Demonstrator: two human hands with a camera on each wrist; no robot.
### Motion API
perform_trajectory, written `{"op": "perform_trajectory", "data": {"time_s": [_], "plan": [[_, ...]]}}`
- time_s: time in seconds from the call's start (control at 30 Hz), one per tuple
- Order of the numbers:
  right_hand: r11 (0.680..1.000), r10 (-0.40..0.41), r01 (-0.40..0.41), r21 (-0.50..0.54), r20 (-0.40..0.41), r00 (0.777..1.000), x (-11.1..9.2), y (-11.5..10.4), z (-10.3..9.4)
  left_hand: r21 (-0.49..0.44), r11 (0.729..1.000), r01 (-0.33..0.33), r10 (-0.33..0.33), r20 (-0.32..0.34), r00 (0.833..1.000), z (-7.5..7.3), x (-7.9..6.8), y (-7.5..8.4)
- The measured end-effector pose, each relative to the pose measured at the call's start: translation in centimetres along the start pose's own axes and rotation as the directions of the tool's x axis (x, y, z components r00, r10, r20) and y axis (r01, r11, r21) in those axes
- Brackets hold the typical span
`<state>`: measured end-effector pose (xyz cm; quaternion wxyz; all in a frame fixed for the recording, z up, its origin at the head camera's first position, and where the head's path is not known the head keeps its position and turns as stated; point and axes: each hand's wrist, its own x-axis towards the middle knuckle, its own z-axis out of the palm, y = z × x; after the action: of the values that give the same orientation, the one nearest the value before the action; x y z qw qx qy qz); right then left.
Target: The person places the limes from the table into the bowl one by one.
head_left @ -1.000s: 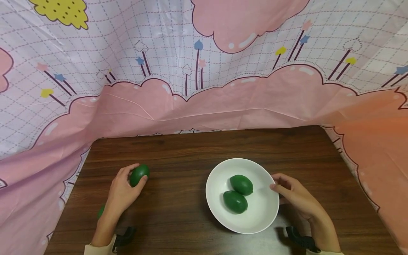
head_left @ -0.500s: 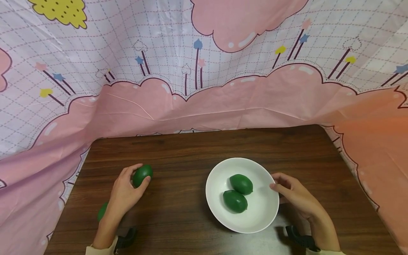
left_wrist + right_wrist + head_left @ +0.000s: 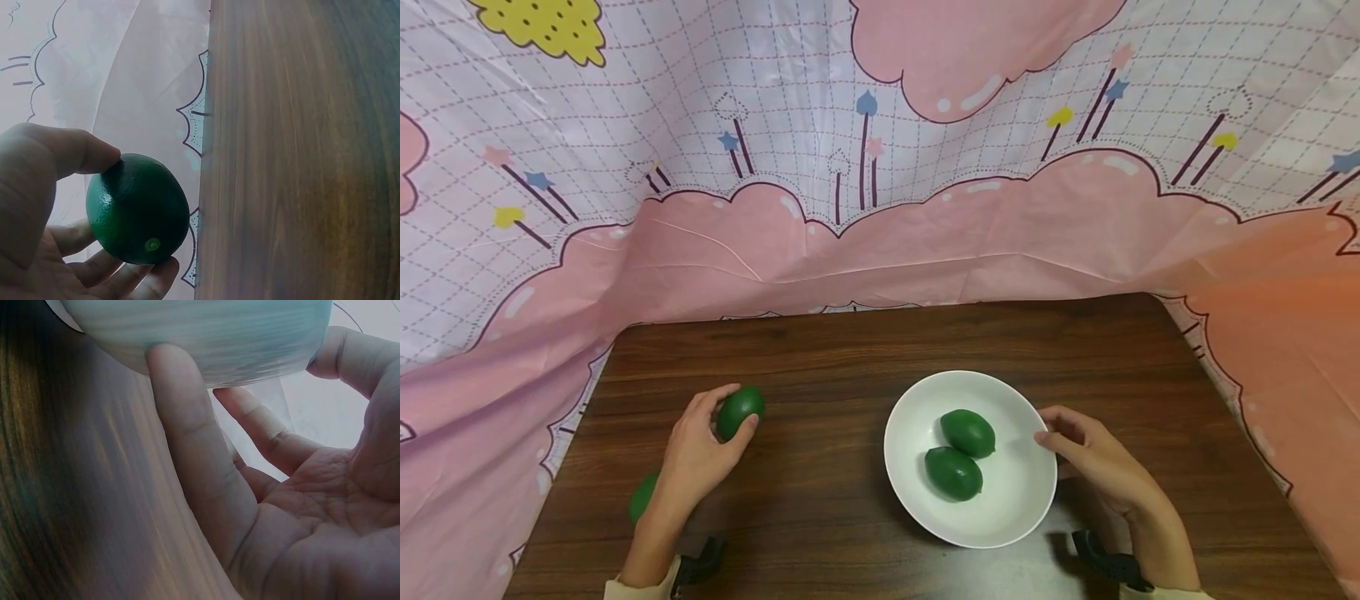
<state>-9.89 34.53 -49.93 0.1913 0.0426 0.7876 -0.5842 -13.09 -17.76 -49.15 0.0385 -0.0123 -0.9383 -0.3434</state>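
A dark green lime (image 3: pixel 742 412) is pinched between the thumb and fingers of my left hand (image 3: pixel 692 454), raised above the left of the table. In the left wrist view, the same lime (image 3: pixel 137 209) shows a pale round stem spot. My right hand (image 3: pixel 1097 462) holds the right edge of a white bowl (image 3: pixel 1017 492), its thumb at the rim. Seen from the right wrist, the fingers touch the outer wall of the bowl (image 3: pixel 219 337). Inside the bowl lie two limes, an upper lime (image 3: pixel 967 433) and a lower lime (image 3: pixel 953 473), side by side.
Another green lime (image 3: pixel 642 497) lies on the table beside my left forearm, partly hidden by it. The brown wooden table (image 3: pixel 820 358) ends at a pink and white patterned cloth (image 3: pixel 880 258), which hangs behind it and at both sides.
My left hand has moved slightly to the right with the lime, uncovering more of the lime by the forearm. My right hand and the bowl have stayed in place.
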Motion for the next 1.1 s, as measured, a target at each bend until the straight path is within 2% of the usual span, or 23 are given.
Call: {"op": "perform_trajectory", "data": {"time_s": [0.3, 0.63, 1.1], "plan": [[1.000, 0.009, -0.009, -0.009, 0.002, 1.000, 0.0, 0.1, 0.0, -0.004, 1.000, -0.007, 0.007, -0.001, 1.000, 0.2, -0.2, 0.5], [1.000, -0.027, 0.027, -0.005, 0.013, 1.000, 0.0, 0.1, -0.1, -0.015, 0.999, -0.033, 0.033, 0.008, 0.999, 0.5, -0.3, 0.9], [1.000, 0.006, -0.006, -0.001, 0.001, 1.000, 0.0, 0.1, 0.0, -0.048, 0.998, -0.050, 0.050, 0.010, 0.999, 0.8, -0.5, 1.2]]}}
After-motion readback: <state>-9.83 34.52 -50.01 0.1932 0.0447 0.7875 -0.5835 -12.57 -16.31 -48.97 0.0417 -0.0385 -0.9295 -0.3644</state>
